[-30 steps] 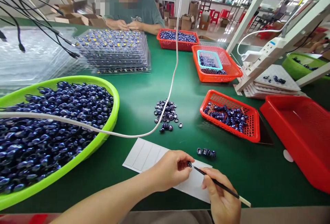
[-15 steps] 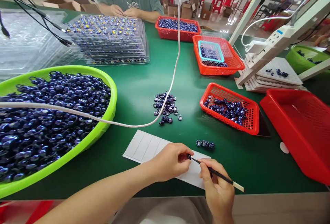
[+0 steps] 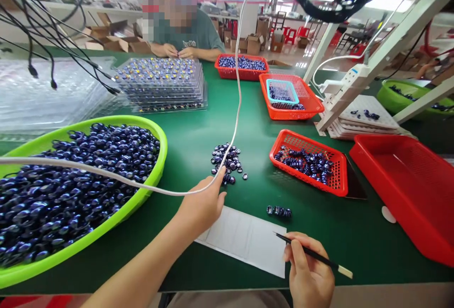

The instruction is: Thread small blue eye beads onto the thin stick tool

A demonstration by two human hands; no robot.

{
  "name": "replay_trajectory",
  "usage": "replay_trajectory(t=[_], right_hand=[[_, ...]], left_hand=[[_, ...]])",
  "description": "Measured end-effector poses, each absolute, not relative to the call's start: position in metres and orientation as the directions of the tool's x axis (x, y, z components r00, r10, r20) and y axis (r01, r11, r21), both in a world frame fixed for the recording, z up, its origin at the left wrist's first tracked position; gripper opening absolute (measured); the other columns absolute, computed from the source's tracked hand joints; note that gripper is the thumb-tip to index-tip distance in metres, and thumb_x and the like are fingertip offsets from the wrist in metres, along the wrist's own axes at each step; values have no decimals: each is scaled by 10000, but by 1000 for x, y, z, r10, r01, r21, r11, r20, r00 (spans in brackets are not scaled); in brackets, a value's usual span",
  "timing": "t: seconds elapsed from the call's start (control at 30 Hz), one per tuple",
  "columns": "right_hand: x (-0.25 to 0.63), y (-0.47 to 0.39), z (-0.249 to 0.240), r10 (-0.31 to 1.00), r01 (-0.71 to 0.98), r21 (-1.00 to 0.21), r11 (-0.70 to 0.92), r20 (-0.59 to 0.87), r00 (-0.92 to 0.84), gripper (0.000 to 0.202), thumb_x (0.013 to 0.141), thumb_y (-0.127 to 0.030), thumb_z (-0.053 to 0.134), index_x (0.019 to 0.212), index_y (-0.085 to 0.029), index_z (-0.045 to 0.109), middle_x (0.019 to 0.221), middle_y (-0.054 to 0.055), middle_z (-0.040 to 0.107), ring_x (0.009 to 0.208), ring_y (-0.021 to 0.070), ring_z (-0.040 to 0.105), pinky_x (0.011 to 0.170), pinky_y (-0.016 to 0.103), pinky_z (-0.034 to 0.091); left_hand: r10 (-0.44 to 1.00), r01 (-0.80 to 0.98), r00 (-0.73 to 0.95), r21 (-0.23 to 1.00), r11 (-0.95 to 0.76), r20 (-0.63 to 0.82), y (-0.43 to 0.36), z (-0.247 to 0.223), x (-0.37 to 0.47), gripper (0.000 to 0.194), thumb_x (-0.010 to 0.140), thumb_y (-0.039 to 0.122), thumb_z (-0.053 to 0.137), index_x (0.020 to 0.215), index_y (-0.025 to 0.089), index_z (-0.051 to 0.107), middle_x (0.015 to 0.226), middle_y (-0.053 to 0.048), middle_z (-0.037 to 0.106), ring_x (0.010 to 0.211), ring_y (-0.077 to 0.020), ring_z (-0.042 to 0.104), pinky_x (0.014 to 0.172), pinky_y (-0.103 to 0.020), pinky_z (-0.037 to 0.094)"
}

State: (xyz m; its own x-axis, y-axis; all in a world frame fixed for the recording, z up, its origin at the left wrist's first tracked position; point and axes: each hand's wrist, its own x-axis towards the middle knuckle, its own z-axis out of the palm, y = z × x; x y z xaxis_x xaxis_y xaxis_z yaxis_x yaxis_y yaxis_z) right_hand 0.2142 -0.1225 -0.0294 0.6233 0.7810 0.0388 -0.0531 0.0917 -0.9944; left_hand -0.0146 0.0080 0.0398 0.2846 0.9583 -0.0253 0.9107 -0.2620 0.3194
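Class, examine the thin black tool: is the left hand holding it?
No, the right hand holds the thin black tool, while the left hand is at the loose dark pieces.

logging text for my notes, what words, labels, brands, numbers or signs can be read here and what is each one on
"hello", slightly blurred: on the green shirt at the far side.
Power strip: any markings are too small to read.
White sheet: faint lines, no readable text.
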Motion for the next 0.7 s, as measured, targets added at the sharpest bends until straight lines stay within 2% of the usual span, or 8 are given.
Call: replay_trajectory(t=[0.07, 0.2, 0.3, 0.4, 0.6, 0.7], right_hand=[[214, -122, -32, 771, -76, -991, 113, 39, 635, 223, 833, -370, 780, 833, -178, 667, 877, 71, 718, 522, 113, 593, 548, 271, 492], [212, -121, -29, 755, -130, -979, 157, 34, 655, 211, 824, -347, 786, 832, -182, 655, 869, 59, 721, 510, 104, 590, 554, 265, 496], [212, -120, -26, 749, -142, -972, 188, 49, 660, 199, 810, -332, 793, 821, -189, 656, 859, 50, 728, 501, 106, 581, 549, 270, 495], [212, -119, -24, 743, -126, -969, 213, 76, 665, 197, 797, -331, 798, 800, -195, 656, 840, 43, 732, 490, 110, 577, 531, 271, 489], [213, -121, -25, 783, -129, -982, 135, 26, 621, 208, 815, -343, 788, 826, -182, 656, 895, 61, 717, 540, 110, 596, 550, 257, 497], [212, -121, -24, 788, -129, -986, 109, 6, 615, 208, 833, -347, 776, 863, -181, 654, 935, 62, 710, 570, 107, 593, 562, 248, 493]], left_hand=[[947, 907, 320, 291, -306, -2, 4, 42, -6, 588, 939, 172, 526, 1504, 129, 369, 1067, -144, 668, 967, -298, 645, 797, -402, 541], [844, 782, 536, 357, -511, 34, -8, 41, 35, 516, 903, 180, 622, 1401, 146, 493, 1132, -129, 652, 1021, -281, 621, 860, -401, 547], [762, 706, 648, 380, -598, -3, -11, 34, 66, 347, 883, 240, 686, 1215, 159, 621, 1094, -106, 658, 993, -275, 614, 841, -398, 552], [724, 685, 689, 354, -637, -31, -6, 22, 82, 137, 930, 261, 635, 1023, 171, 679, 1037, -86, 656, 952, -256, 616, 785, -367, 552], [698, 672, 715, 297, -678, -25, 2, 10, 72, 169, 974, 155, 505, 959, 163, 674, 969, -78, 673, 901, -234, 633, 709, -321, 526], [707, 658, 706, 341, -672, 33, 2, 10, 54, 169, 974, 134, 496, 966, 161, 662, 933, -80, 688, 884, -229, 643, 725, -318, 519]])
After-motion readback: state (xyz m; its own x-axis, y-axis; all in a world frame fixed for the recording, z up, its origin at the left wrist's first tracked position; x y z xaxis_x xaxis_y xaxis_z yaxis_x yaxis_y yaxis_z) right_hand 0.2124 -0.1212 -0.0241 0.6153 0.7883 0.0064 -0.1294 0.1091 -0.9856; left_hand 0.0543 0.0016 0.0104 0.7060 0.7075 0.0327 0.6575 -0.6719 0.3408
